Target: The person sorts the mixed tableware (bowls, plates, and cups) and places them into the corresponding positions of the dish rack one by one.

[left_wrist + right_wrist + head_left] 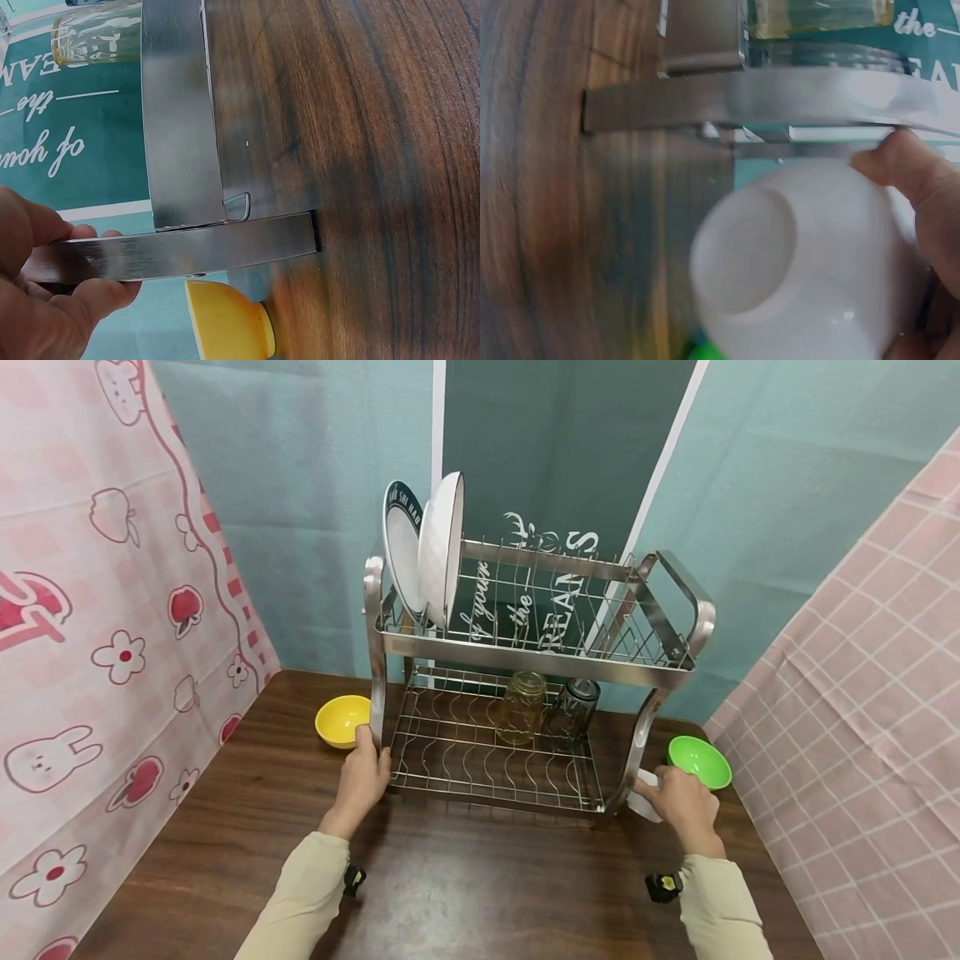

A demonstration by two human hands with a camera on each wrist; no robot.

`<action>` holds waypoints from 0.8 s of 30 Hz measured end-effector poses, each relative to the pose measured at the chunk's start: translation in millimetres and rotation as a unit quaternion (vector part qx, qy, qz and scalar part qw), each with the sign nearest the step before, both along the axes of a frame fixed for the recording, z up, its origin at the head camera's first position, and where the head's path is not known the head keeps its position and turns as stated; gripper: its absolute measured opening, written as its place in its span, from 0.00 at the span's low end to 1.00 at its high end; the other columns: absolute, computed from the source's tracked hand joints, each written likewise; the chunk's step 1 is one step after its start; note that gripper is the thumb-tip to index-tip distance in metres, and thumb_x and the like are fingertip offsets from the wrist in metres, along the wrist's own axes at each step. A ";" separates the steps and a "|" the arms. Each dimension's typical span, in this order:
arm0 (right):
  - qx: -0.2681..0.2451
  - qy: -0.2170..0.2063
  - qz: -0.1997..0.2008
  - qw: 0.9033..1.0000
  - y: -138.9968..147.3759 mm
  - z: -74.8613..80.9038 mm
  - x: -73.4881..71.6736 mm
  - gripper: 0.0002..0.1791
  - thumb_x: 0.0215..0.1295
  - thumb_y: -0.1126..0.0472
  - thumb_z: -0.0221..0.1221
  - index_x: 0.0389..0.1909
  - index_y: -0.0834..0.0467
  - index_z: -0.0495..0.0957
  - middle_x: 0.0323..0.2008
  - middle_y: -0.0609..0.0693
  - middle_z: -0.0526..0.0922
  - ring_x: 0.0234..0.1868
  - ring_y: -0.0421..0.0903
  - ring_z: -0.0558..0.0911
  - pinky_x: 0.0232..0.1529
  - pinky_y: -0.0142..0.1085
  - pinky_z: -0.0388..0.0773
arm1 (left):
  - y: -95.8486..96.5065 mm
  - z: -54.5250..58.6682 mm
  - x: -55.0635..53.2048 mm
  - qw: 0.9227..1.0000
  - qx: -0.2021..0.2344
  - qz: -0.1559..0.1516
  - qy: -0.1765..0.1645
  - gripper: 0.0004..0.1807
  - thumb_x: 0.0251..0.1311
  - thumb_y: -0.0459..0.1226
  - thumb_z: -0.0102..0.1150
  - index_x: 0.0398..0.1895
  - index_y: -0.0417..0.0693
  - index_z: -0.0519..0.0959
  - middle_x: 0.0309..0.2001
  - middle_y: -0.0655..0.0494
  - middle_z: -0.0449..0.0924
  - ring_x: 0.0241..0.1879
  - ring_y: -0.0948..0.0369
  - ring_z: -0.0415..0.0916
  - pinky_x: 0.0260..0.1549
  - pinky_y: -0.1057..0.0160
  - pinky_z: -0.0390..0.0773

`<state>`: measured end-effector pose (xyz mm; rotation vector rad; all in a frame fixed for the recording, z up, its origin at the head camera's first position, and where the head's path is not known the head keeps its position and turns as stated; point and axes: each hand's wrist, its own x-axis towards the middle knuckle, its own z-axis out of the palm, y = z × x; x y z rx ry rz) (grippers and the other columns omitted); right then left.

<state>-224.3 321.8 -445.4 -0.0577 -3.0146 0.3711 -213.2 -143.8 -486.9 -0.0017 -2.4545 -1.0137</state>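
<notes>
A two-tier metal dish rack (540, 660) stands on the table, centred in the head view. My left hand (363, 781) grips its left front leg (202, 247), thumb on one side and fingers on the other. In my right hand (686, 806) is a small white bowl (817, 247), pinched by its rim and tilted, its foot ring facing the right wrist camera. That bowl is beside the rack's right front leg (727, 101). A yellow bowl (341, 722) sits left of the rack by my left hand; a green bowl (701, 760) sits behind my right hand.
On the upper tier, a dark-rimmed plate (401, 547) and a large white bowl (440, 547) stand on edge at the left. The lower tier holds a yellowish glass (519, 714) and a dark grey glass (573, 706). Curtains hang close behind and on both sides.
</notes>
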 end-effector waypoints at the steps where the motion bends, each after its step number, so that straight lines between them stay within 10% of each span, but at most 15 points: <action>1: 0.004 -0.007 0.005 1.000 0.4 1.9 1.6 0.24 0.55 0.39 0.60 0.18 0.56 0.71 0.13 0.50 0.69 0.16 0.50 0.70 0.15 0.45 0.62 | 0.0 0.3 0.1 1.000 0.000 -0.001 -0.001 0.17 0.58 0.27 0.54 0.41 0.39 0.56 0.18 0.40 0.69 0.19 0.42 0.72 0.17 0.46 0.68; 14: 0.044 -0.078 0.082 0.993 -3.9 21.0 14.1 0.25 0.54 0.42 0.60 0.35 0.62 0.79 0.24 0.51 0.78 0.22 0.48 0.74 0.20 0.49 0.67 | -0.3 1.7 1.5 1.000 0.002 -0.006 0.002 0.17 0.58 0.28 0.54 0.41 0.40 0.55 0.18 0.42 0.68 0.19 0.44 0.71 0.18 0.47 0.68; 24: 0.045 -0.105 0.066 0.991 -5.0 22.2 23.0 0.36 0.52 0.38 0.60 0.49 0.66 0.77 0.36 0.62 0.81 0.31 0.57 0.79 0.24 0.56 0.69 | 0.6 1.9 2.0 1.000 0.002 -0.005 0.010 0.17 0.58 0.27 0.55 0.40 0.40 0.56 0.18 0.42 0.68 0.19 0.44 0.71 0.18 0.47 0.68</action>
